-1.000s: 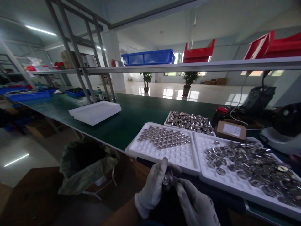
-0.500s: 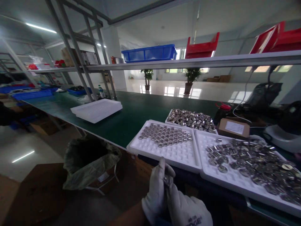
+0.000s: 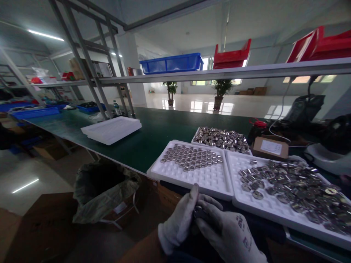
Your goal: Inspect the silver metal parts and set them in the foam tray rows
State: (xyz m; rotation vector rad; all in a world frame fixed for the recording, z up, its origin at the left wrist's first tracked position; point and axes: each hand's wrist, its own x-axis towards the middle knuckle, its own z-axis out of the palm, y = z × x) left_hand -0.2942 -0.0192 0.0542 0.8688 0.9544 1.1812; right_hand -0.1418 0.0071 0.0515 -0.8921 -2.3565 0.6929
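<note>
Both hands wear white gloves and meet just below the bench edge. My left hand [image 3: 179, 221] curls its fingers around a small dark metal part [image 3: 199, 213], and my right hand [image 3: 227, 233] closes over the same part from the right. Right above them lies a white compartment tray [image 3: 208, 180] with small shiny metal pieces [image 3: 192, 159] set in rows in its far half. To its right a second white tray [image 3: 263, 210] carries a loose heap of round metal parts [image 3: 290, 184]. A third tray [image 3: 196, 136] behind holds a pile of shiny pieces [image 3: 222, 138].
A stack of white trays [image 3: 111, 129] lies further left on the green bench [image 3: 153, 135]. A bagged waste bin [image 3: 102, 190] stands on the floor at the left. A small cardboard box [image 3: 270, 148], a red-capped bottle [image 3: 255, 131] and a white device [image 3: 327, 160] stand at the right. Blue and red bins sit on the shelf above.
My right hand has turned over the part, covering most of it; a second ago the shiny part showed between the fingertips. Both hands stay below the bench edge.
</note>
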